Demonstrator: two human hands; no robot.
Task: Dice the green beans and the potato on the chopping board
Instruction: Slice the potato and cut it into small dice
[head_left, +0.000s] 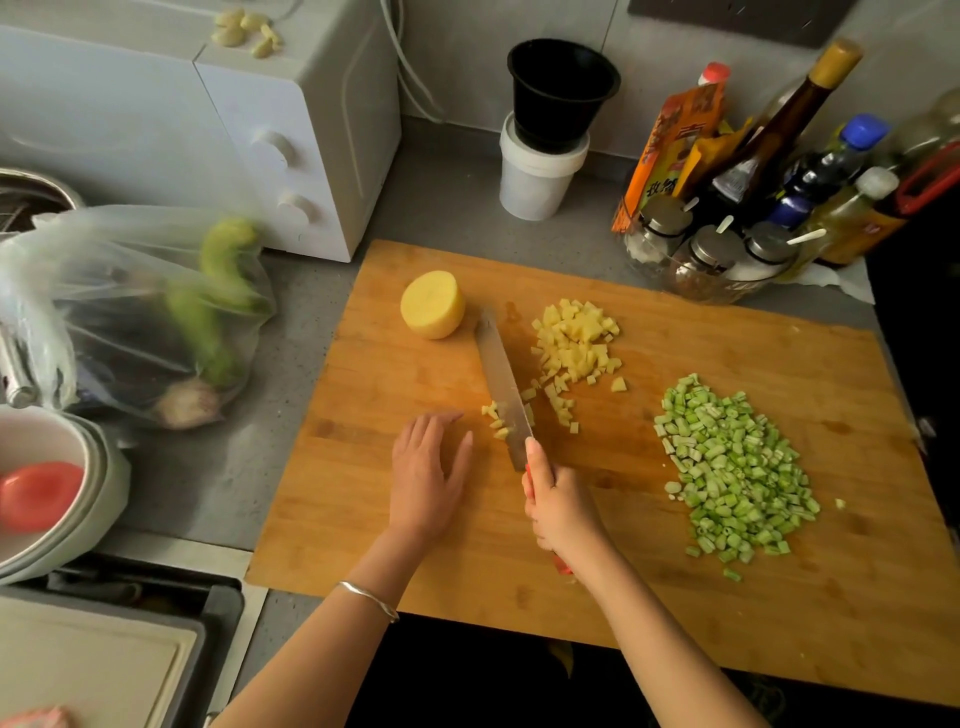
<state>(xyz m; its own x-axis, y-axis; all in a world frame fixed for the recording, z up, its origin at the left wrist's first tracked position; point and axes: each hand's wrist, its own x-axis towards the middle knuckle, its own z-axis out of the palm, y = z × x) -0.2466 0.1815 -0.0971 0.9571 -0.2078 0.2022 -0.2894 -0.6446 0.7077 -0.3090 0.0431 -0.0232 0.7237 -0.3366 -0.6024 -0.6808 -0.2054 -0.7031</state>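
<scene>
The right grip (558, 506) holds the knife (500, 384), its blade among a few potato bits (493, 415) on the chopping board (353, 519). The left grip (428, 467) lies flat and loose on the board beside them. The half potato (432, 304) sits at the far side, with potato cubes (576, 340) and cut green beans (732, 467) to its right.

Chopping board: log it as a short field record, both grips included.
board: rectangular wooden chopping board on grey counter
uncut: peeled yellow potato half, far left part of board
potato done: pale yellow potato cubes, piled right of the blade
beans done: chopped green bean pieces, heap at right
left: left grip flat on board, fingers straight
right: right grip holds steel knife, blade among cubes
</scene>
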